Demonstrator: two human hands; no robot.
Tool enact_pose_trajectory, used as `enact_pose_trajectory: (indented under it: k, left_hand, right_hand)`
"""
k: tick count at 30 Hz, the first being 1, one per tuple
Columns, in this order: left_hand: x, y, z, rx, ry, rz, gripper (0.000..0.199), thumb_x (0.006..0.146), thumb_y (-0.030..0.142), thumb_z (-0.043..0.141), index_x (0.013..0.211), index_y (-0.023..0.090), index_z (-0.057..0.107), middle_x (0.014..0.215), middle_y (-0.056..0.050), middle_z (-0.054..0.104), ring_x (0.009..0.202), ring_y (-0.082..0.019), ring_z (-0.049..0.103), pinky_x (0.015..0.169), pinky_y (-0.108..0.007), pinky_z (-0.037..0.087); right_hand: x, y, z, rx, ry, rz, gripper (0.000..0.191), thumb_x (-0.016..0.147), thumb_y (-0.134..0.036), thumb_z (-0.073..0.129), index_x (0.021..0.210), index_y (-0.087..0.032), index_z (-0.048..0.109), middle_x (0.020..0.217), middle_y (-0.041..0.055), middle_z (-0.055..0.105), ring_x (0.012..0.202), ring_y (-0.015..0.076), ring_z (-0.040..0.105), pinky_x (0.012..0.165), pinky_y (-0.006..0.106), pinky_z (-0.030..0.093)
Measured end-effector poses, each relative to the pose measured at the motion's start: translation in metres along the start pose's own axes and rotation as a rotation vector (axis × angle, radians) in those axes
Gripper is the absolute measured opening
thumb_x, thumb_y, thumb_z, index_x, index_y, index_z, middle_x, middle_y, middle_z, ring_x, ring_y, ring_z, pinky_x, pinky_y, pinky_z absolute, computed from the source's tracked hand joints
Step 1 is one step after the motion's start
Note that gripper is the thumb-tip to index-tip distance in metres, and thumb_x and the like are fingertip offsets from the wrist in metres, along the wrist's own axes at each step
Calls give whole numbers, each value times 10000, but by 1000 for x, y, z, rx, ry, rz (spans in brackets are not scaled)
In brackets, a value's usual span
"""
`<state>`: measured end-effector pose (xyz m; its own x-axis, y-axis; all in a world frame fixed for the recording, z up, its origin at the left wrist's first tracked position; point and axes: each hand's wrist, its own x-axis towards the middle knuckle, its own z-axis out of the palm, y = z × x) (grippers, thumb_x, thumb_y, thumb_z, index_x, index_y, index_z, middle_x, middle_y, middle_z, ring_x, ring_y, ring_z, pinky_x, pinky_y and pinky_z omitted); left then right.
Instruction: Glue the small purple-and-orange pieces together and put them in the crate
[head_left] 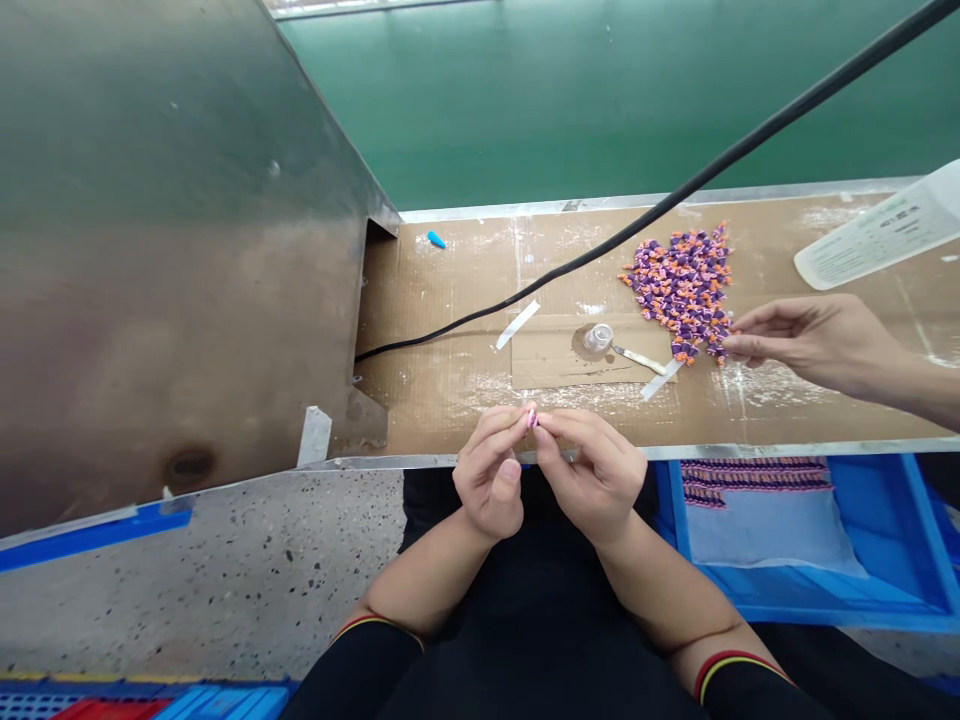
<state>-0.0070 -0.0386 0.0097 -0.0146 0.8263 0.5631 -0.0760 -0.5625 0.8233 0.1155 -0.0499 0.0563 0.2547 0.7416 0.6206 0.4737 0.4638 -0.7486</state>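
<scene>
And here we are over the cardboard-covered bench (442, 400), both hands up at its near edge! Our left hand (491, 475) has thumb and fingers apart, its fingertips up against one tiny pink-and-purple piece (532, 418); our right hand (592, 470) meets it there, thumb and forefinger closing on the piece's other side. That little piece sits right between the two hands, in front of our black top (540, 600).

Just beyond, on a flat strip of cardboard (547, 360), a small clear cup (598, 339) stands in a dark wet patch, and a thin white-handled tool (641, 361) lies just beside it. Over to the right, what a heap (682, 290) of purple, pink and orange pieces! A co-worker's hand (810, 340) reaches in from the right, fingertips at its near edge. A translucent bottle (877, 235) lies beyond that hand, a black cable (622, 235) cuts across the view, and below the bench, in a blue bin (885, 510), we see rows of similar pieces (757, 474) on a pale sheet (765, 530).
</scene>
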Motion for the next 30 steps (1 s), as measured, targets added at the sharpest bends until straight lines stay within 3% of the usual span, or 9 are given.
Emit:
enact_pose_trajectory:
  k: [13, 26, 30]
  left_hand:
    - [2, 0, 1, 12, 30, 15, 394, 1086, 347, 541, 1391, 262, 775, 1279, -112, 797, 1140, -266, 755, 995, -454, 609]
    - [2, -4, 5, -36, 56, -8, 369, 1074, 329, 572, 1362, 255, 790, 1300, -105, 790, 1188, -250, 745, 1055, -429, 603]
    - [2, -12, -3, -73, 55, -79, 411, 1080, 296, 546, 1439, 250, 741, 1358, -134, 767, 1145, -239, 747, 923, -381, 633]
  right_hand:
    - [3, -1, 1, 9, 1, -7, 264, 953, -60, 751, 1127, -257, 773, 947, 26, 838, 792, 169, 814, 715, 285, 711]
    - [1, 1, 4, -16, -16, 11, 214, 975, -91, 735, 1108, -254, 778, 942, 34, 840, 798, 177, 818, 722, 301, 717]
    - [11, 13, -12, -68, -68, -55, 232, 978, -83, 741, 1139, -249, 762, 962, 30, 846, 825, 173, 822, 770, 299, 715]
